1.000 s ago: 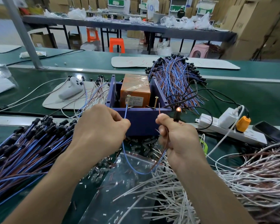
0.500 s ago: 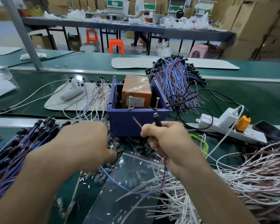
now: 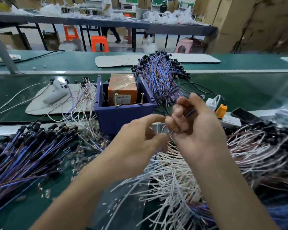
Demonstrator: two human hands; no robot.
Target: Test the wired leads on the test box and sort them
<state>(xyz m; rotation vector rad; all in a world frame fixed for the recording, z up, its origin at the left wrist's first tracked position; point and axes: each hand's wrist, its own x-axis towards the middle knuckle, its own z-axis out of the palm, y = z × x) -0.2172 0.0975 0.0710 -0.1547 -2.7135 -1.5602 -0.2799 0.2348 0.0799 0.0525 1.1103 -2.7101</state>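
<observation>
Tightly curled, right hand (image 3: 194, 128) grips thin blue lead (image 3: 190, 113).

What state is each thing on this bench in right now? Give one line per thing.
Right hand: curled round a dark lead.
Left hand: fingertips by the right hand; pinch unclear, blurred.
Test box: upright, open-topped; its two screws stand free.
Orange plug: seated in the power strip.
Left lead pile: lying loose on the table.
</observation>
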